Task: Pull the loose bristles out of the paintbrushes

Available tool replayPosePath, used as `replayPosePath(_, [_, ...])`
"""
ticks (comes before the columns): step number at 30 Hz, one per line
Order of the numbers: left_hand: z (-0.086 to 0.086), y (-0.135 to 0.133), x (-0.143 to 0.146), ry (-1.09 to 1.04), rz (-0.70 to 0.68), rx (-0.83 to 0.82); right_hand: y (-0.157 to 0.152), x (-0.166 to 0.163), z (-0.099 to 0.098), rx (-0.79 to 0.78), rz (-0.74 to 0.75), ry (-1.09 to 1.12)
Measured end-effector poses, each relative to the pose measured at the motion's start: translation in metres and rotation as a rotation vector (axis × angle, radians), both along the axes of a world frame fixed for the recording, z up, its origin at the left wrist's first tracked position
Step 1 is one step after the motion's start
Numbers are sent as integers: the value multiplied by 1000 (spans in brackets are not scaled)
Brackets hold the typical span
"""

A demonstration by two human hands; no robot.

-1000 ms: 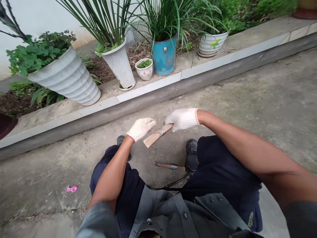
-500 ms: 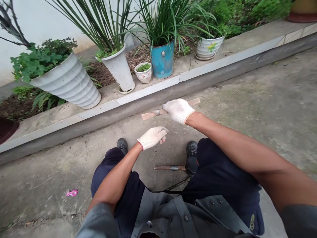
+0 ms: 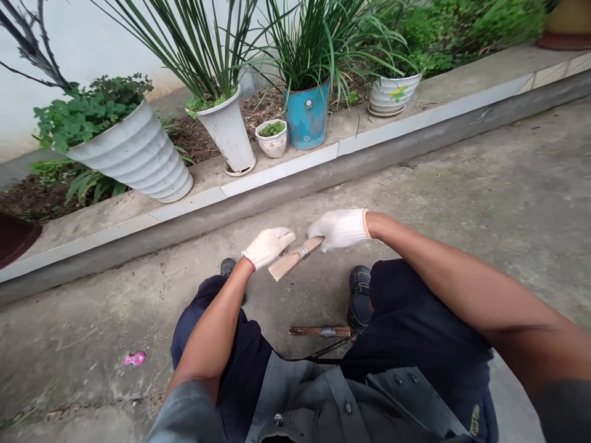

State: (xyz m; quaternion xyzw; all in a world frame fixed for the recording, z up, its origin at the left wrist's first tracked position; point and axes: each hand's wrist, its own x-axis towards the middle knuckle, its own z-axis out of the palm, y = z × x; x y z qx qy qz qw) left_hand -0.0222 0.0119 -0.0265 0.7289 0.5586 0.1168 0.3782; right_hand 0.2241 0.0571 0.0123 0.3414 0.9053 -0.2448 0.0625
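Over concrete, the right hand grasps a stick, swung nearer now, its wire coil beside the left hand, whose grip is unclear

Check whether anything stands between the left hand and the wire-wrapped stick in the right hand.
Nothing visible does: the left hand is beside the wire-wrapped stick, though contact is unclear. The other stick lies on the ground, out of the way.

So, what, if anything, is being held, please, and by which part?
The right grip holds the wooden strip just right of its wire wrapping; whether the left grip holds anything is unclear.
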Motion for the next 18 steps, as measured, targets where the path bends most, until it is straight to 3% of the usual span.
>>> replayPosePath(4, [-8,-5,15,-150,55,-100,8,-4,12,126,-83,115])
replayPosePath(10, [-15,-24,42,-341,22,-246,19,-17,1,296,-308,7])
replayPosePath(14, [-13,-28,43,-204,-64,-239,20,-23,-7,462,-307,-216])
replayPosePath(18, [0,-16,24,-27,-60,-86,18,-23,-16,334,-261,-331])
